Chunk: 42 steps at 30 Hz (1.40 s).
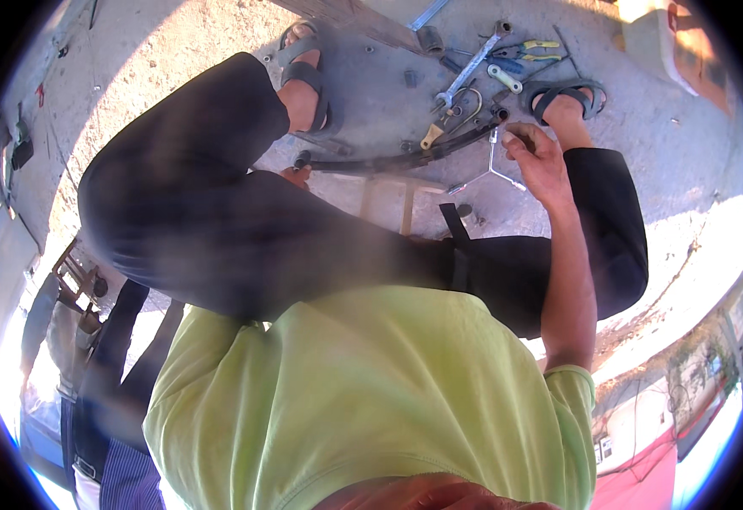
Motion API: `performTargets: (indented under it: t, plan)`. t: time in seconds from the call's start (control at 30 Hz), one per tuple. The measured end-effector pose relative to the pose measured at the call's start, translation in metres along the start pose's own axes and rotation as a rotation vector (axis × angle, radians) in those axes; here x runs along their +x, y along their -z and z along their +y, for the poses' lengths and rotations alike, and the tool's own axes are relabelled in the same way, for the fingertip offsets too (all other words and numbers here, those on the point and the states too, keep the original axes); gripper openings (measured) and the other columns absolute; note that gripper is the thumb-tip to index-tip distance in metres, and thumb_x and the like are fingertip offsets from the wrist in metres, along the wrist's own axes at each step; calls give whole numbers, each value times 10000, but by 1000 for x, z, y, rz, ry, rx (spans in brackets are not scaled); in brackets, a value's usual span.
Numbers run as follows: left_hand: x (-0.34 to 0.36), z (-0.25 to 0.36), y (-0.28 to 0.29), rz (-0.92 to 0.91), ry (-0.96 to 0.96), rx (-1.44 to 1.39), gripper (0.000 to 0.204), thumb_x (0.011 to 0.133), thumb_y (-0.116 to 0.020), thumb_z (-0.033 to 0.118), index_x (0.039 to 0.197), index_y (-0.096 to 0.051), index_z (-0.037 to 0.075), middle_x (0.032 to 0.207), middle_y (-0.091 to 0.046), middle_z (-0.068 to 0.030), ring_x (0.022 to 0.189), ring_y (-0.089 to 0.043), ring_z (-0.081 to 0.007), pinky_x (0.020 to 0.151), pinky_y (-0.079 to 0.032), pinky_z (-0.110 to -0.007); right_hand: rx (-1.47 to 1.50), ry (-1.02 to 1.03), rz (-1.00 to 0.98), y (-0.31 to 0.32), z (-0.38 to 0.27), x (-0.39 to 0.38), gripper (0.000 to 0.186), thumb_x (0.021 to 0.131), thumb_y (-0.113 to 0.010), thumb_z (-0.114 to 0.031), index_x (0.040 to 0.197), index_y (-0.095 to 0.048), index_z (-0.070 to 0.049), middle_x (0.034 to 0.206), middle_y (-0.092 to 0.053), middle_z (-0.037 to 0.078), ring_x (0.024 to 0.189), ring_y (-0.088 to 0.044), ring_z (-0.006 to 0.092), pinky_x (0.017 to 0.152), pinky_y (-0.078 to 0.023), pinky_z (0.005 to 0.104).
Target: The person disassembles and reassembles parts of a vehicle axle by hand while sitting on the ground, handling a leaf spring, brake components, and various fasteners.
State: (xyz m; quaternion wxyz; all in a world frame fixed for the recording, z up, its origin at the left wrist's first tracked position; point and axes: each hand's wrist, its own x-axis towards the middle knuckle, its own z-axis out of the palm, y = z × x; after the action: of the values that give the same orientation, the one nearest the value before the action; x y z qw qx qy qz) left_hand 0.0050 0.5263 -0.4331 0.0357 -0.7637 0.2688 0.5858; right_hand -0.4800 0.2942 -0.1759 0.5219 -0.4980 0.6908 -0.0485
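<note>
A dark curved bar with rounded ends, like a leaf spring [388, 163], lies across the ground between my feet. My left hand [297, 176], mostly hidden behind my raised leg, has its fingers closed at the bar's left end. Near the right end is my right hand [540, 163], its thumb and fingers curled together in a pinch. Right beside those fingertips is a shiny Y-shaped three-way socket wrench [491, 161], one arm pointing up toward the bar's end. Whatever sits between the pinched fingers is too small to make out.
Beyond the bar lie a large spanner [473, 66], yellow-handled pliers [535, 51], a hacksaw-like tool with a tan handle [432, 136] and a pale-green-handled tool [504, 79]. A wooden beam [363, 21] crosses the far edge. Another person's dark-clad legs [116, 340] are at the left.
</note>
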Motion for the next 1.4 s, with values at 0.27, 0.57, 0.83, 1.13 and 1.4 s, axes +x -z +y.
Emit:
performTargets:
  t: [0.27,0.57,0.83,1.13,1.4]
  plan:
    - [-41,-15,23,42,35,-24,311,919,-663,350,867,-595,51,622,-556,-42,495,-502,-147,465,-389,-354,-42,68,-28,-3,-17,-10,386,932,-658,-276,1179,-657,20,1032,-704,140,981,-660,197,880,-500,313]
    - [-86,-19,38,103,-37,-56,335,919,-658,369,921,-600,39,664,-579,-70,533,-528,-170,493,-416,-364,-166,308,-39,-1,-106,-58,465,917,-654,-358,1211,-647,3,1131,-707,197,1037,-693,296,925,-515,385]
    - [-141,-55,54,163,-45,-29,364,919,-654,386,968,-604,29,701,-600,-94,567,-551,-191,519,-440,-372,-34,534,45,20,-163,-80,511,919,-652,-407,1233,-642,-4,1144,-708,189,1029,-694,287,910,-518,375]
    - [-179,-142,65,215,61,-79,404,919,-649,406,1022,-609,17,742,-623,-121,605,-577,-215,547,-467,-382,-52,506,10,13,-165,-70,499,916,-663,-381,1208,-650,24,1113,-717,178,1057,-682,267,922,-507,371]
    - [-117,-111,41,231,-64,-239,443,918,-645,423,1069,-613,7,779,-643,-146,639,-600,-236,572,-491,-391,-144,321,-24,-3,-141,-50,473,927,-655,-355,1208,-651,25,986,-704,125,855,-657,179,807,-512,330]
